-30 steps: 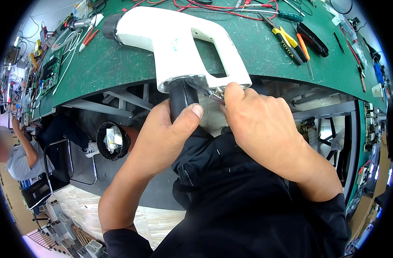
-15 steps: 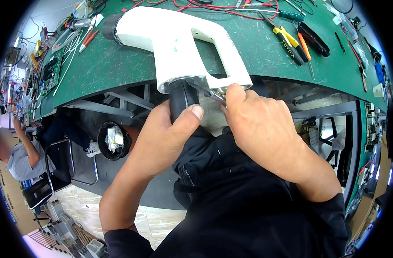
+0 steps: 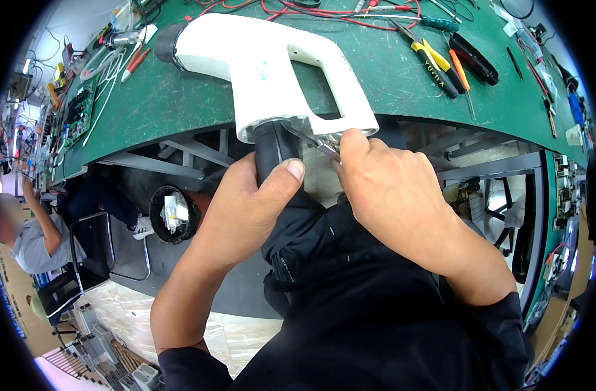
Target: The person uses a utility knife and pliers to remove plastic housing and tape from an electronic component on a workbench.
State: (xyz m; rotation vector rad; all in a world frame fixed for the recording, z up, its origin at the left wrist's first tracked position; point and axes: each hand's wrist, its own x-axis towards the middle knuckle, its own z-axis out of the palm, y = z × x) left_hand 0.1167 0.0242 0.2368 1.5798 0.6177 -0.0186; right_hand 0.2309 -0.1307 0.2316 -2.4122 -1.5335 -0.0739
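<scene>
Clasping black cable in left hand, just below white housing; pinching metal tool in right hand — of a kind too hidden to name. Reaching up with tool beside cable into open end of housing, laid on bench with that end past near edge. Probably at the step of working inside that opening; likely calls for steady cable and small, controlled tool moves. Farther on bench — pliers, orange screwdriver. Off left, past bin: seated co-worker.
</scene>
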